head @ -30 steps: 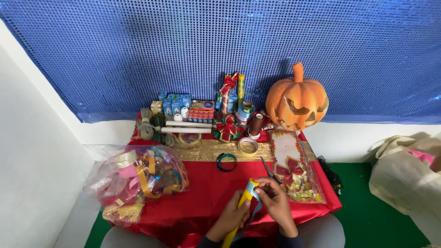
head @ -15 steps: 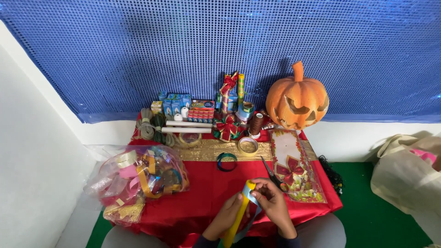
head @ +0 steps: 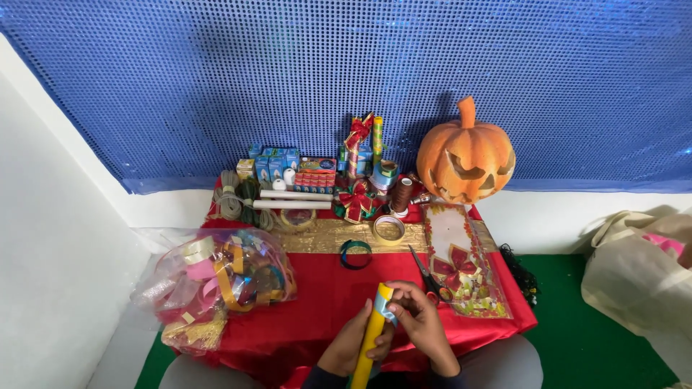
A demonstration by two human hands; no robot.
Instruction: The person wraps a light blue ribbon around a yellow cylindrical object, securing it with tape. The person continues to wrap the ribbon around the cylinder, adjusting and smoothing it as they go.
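My left hand [head: 351,344] grips a yellow paper tube [head: 372,333] around its middle, holding it nearly upright over the near edge of the red table [head: 317,302]. My right hand [head: 422,323] pinches a light blue strip [head: 384,310] against the tube's upper end. Black-handled scissors [head: 424,270] lie on the cloth just beyond my right hand. A dark green ribbon ring [head: 355,253] and a roll of clear tape [head: 389,229] rest further back on the table.
A clear bag of coloured ribbons [head: 216,277] sits at the left edge. An orange carved pumpkin [head: 466,158] stands at the back right, with small boxes, spools and a red bow [head: 356,202] along the back. A flat poinsettia packet [head: 461,270] lies right. A beige cloth bag [head: 638,270] sits on the green floor.
The yellow tube has swung more upright in my hands, and my right hand has shifted to its top end with the blue strip.
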